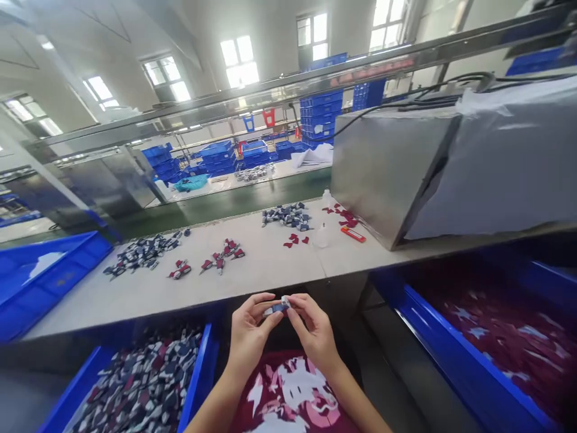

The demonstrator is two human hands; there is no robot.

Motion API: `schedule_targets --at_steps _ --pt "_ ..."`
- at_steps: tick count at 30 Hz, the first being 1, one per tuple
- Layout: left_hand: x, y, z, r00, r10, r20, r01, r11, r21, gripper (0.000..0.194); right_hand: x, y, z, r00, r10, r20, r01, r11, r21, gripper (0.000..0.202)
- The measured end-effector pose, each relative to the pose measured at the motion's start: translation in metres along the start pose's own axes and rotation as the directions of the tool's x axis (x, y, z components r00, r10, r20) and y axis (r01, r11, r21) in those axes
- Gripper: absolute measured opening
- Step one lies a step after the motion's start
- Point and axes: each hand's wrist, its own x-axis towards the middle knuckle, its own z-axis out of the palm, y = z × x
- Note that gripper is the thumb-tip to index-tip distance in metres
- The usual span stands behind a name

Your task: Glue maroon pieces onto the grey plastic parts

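Observation:
A small blue and white piece (280, 307) is held between my two hands, just in front of the worktable's edge. My left hand (250, 328) pinches its left end with thumb and fingers. On the other side, my right hand (314, 328) grips its white right end. Beyond the hands, the pale worktable (270, 264) bears a pile of dark and white pieces (286, 216), small dark red pieces (295, 240) and groups of red and white pieces (220, 257).
Blue bins of pieces (205, 361) and dark red material (433, 313) flank me below the table. A blue crate (85, 258) sits at left. At right stand a metal box (387, 162), an orange cutter (353, 234) and a clear bottle (321, 237).

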Motion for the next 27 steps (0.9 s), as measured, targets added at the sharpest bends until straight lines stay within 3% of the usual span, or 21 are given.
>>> schedule_targets --at_steps 4,10,15,17,19,24,26,27 --pt "-0.006 -0.002 -0.005 0.998 0.003 -0.068 -0.008 0.997 -0.072 0.037 0.0 0.002 0.005 0.999 0.018 0.042 -0.017 1.0 -0.013 0.018" --pt "-0.015 -0.014 -0.013 0.98 -0.013 -0.201 -0.015 0.99 -0.14 0.029 -0.002 0.013 0.015 0.986 0.14 0.085 -0.135 0.989 -0.06 0.019" --pt "-0.008 -0.026 -0.032 0.913 0.003 -0.407 -0.08 0.982 -0.172 0.023 0.001 0.043 0.04 0.975 0.192 0.115 -0.182 0.979 -0.094 0.024" --pt "-0.007 -0.03 -0.044 0.868 -0.055 -0.494 -0.07 0.971 -0.229 0.028 0.006 0.053 0.054 0.951 0.226 0.213 -0.213 0.974 -0.082 0.025" --pt "-0.01 -0.035 -0.055 0.81 -0.121 -0.574 -0.059 0.957 -0.285 0.031 0.013 0.061 0.069 0.897 0.272 0.349 -0.264 0.962 -0.071 0.026" --pt "-0.023 -0.054 -0.072 0.655 -0.167 -0.737 -0.079 0.955 -0.286 0.034 0.022 0.075 0.093 0.651 0.358 0.669 -0.413 0.907 -0.083 0.03" --pt "-0.031 -0.062 -0.087 0.55 -0.161 -0.819 -0.076 0.967 -0.241 0.035 0.021 0.084 0.091 0.618 0.382 0.687 -0.417 0.9 -0.125 0.035" --pt "-0.035 -0.065 -0.1 0.467 -0.158 -0.87 -0.068 0.975 -0.214 0.033 0.02 0.09 0.086 0.627 0.402 0.667 -0.419 0.896 -0.145 0.04"
